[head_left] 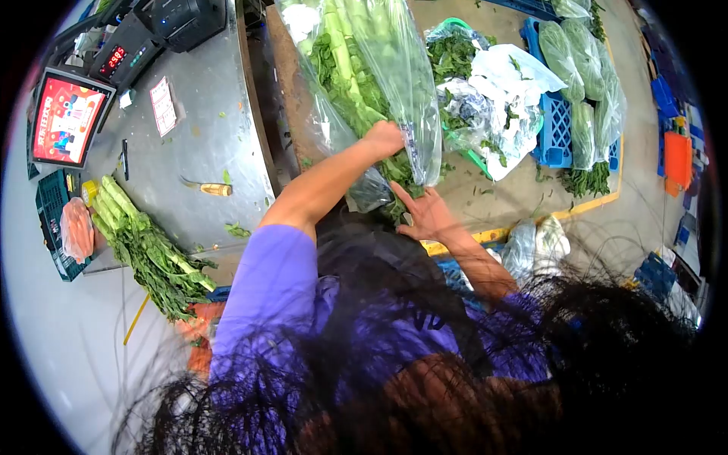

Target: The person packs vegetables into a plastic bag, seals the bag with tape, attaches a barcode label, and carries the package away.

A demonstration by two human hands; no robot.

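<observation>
A: How far along was it?
B: Partway, by the look. Long pale-green leafy stalks [341, 61] sat in a clear plastic bag [421, 114] on the brown table [287, 83]; near end looked unclosed.
A: Hands?
B: Left hand [383, 139] fisted, apparently gripping bag plastic. Right hand [431, 216] spread wide by the leaf tips.
A: Axis?
B: Ran far-left to near-right; stems pointed far, leaves near.

Bagged greens [345, 72] lie right of the surface [208, 121]; on it, a knife [215, 189] near the right edge, loose greens [144, 243] over the near-left corner.
</observation>
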